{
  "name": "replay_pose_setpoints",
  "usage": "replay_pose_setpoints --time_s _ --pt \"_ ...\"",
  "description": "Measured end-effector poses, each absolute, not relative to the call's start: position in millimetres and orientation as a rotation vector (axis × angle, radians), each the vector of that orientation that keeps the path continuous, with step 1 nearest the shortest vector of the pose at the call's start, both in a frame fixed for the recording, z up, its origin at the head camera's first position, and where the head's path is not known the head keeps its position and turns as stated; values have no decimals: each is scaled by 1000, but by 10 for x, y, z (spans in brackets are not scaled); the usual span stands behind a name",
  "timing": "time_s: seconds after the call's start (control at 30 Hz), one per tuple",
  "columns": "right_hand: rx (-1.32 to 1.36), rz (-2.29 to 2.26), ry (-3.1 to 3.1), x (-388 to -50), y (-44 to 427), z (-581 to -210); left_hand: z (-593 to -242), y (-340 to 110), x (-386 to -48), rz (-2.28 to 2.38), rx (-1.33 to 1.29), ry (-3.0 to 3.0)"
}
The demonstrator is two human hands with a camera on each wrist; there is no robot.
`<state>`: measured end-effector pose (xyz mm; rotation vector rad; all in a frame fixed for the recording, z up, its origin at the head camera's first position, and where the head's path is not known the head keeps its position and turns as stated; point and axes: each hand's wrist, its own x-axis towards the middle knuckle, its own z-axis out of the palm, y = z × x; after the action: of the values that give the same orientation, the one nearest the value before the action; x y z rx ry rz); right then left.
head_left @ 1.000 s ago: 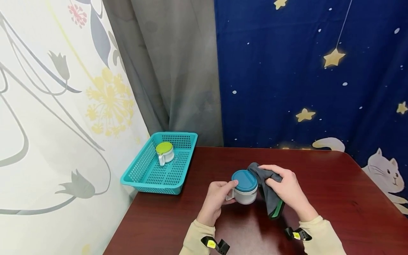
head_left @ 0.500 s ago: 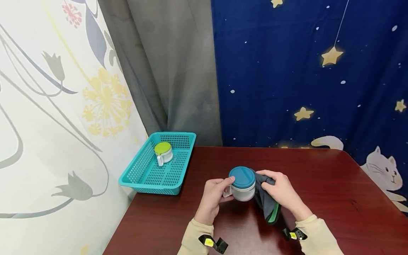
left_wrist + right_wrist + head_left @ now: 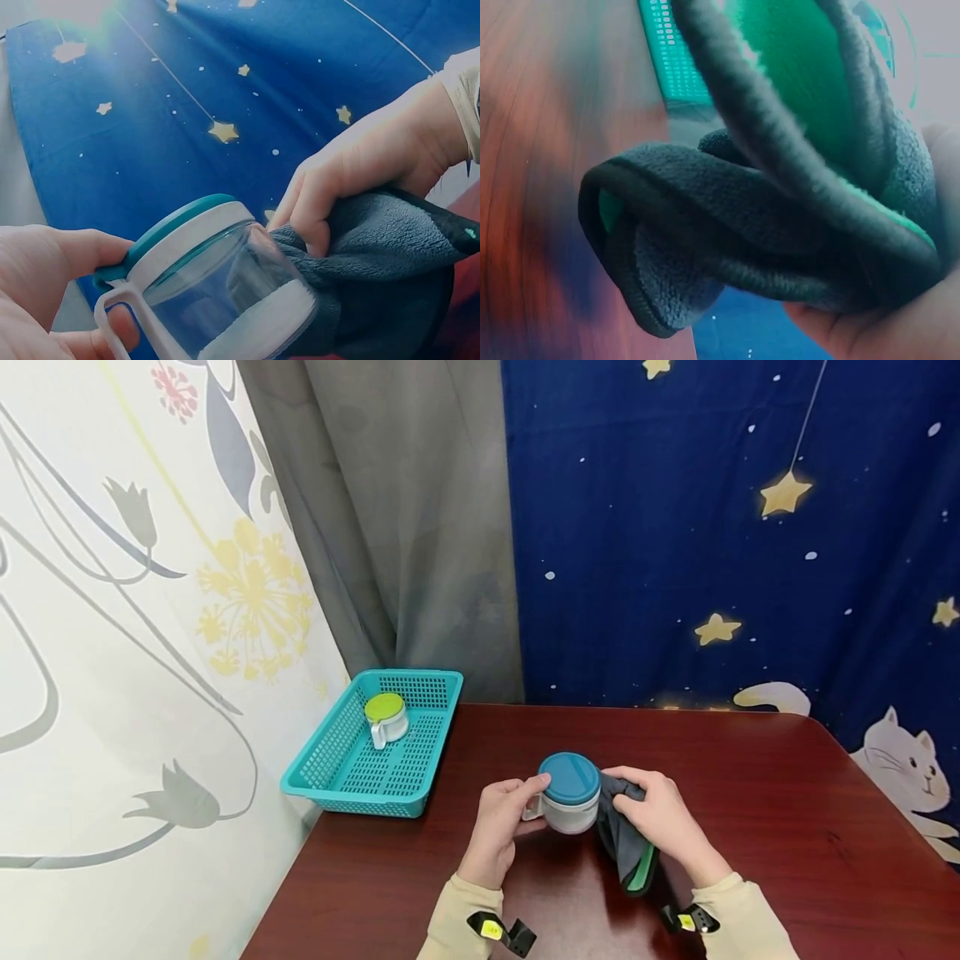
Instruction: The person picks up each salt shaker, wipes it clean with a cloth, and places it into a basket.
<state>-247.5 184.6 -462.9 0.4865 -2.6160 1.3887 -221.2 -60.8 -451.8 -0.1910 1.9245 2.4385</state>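
Observation:
A clear seasoning jar (image 3: pixel 572 814) with a blue lid (image 3: pixel 570 778) and a white handle is held above the table. My left hand (image 3: pixel 501 827) grips it by the handle, thumb on the lid's edge. White granules (image 3: pixel 262 322) lie inside it in the left wrist view. My right hand (image 3: pixel 663 814) holds a bunched dark grey cloth (image 3: pixel 624 835) with a green underside against the jar's right side. Folds of the cloth (image 3: pixel 780 195) fill much of the right wrist view and hide most of that hand's fingers.
A turquoise plastic basket (image 3: pixel 375 806) stands at the table's left, near the wall. In it sits another jar (image 3: pixel 388 727) with a green lid. The dark red-brown table (image 3: pixel 750 793) reaches back to grey and starry blue curtains.
The jar has shifted slightly left and turned more upright in my left hand. My right hand and cloth have moved a little left and down along the jar's side.

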Motion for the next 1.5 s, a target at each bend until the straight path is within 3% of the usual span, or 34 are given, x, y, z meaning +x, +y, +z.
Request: replay_pose_setpoints --time_s 0.43,0.93,1.3,1.5 --pt "473 1427 -2590 -2396 1795 -4581 -4577 -620 -2226 2475 -272 1860" --pt "765 1682 -2485 -2430 1937 -4298 -4588 -777 -2216 2233 45 1855" --pt "766 1742 -2512 -2418 1913 -4327 -4579 -799 -2216 2229 57 1797" --pt "689 1599 -2640 -2429 1819 -4541 -4558 -829 -2213 2262 14 1840"
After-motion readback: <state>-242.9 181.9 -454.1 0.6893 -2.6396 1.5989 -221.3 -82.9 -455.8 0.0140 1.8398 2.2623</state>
